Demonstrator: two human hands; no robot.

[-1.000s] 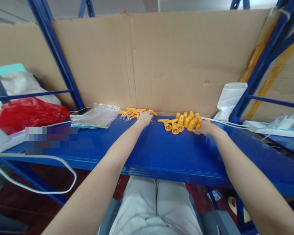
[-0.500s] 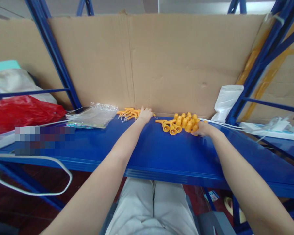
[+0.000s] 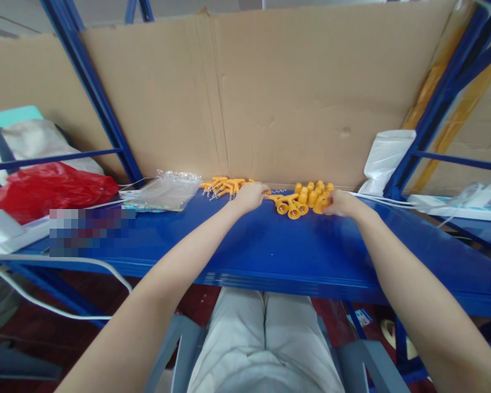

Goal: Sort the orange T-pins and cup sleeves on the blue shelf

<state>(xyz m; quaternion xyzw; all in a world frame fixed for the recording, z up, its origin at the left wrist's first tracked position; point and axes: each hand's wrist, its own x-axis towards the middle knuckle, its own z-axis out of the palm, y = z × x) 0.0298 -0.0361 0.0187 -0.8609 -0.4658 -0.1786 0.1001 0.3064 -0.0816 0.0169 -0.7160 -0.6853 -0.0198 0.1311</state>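
Two heaps of small orange plastic parts lie at the back of a blue shelf [image 3: 270, 245]. The left heap [image 3: 223, 186] holds T-shaped pieces with small metal springs. The right heap [image 3: 309, 196] holds cone-shaped caps. My left hand [image 3: 251, 195] rests between the heaps, fingers curled over an orange piece at the left heap's right end. My right hand [image 3: 339, 203] is at the right edge of the cap heap, fingers closed on an orange cap.
A cardboard sheet [image 3: 249, 98] backs the shelf between blue uprights. A clear plastic bag [image 3: 163, 192] lies left of the heaps, a red bag [image 3: 49, 188] further left. A white bag [image 3: 387, 158] and white cables [image 3: 376, 201] sit at the right.
My left hand has come right, from on top of the T-piece heap to the gap between the heaps. My right hand has shifted slightly left at the caps.
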